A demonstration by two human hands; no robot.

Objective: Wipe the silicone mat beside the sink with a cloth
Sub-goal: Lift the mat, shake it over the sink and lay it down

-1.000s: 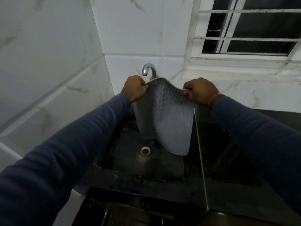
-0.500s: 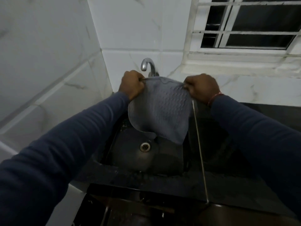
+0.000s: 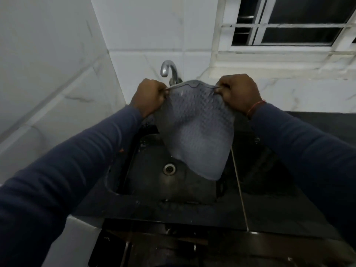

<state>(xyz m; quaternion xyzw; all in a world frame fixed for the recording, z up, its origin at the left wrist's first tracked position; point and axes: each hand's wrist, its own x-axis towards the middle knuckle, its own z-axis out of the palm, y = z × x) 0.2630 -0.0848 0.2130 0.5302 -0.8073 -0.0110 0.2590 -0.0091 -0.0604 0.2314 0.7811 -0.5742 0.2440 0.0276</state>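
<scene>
Setting: a kitchen, domestic in look, at the wash-up corner.
Fixtures: dark sink (image 3: 192, 189) with round metal drain (image 3: 169, 169), sunk into a black stone counter (image 3: 279, 199); chrome tap (image 3: 169, 71) at the back edge.
Walls: white marble-veined tiles (image 3: 146, 31), meeting in a corner.
Opening: white-framed barred window (image 3: 300, 34), dark outside.

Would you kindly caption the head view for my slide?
Left hand and right hand hold the mat by its top edge over the sink.
</scene>
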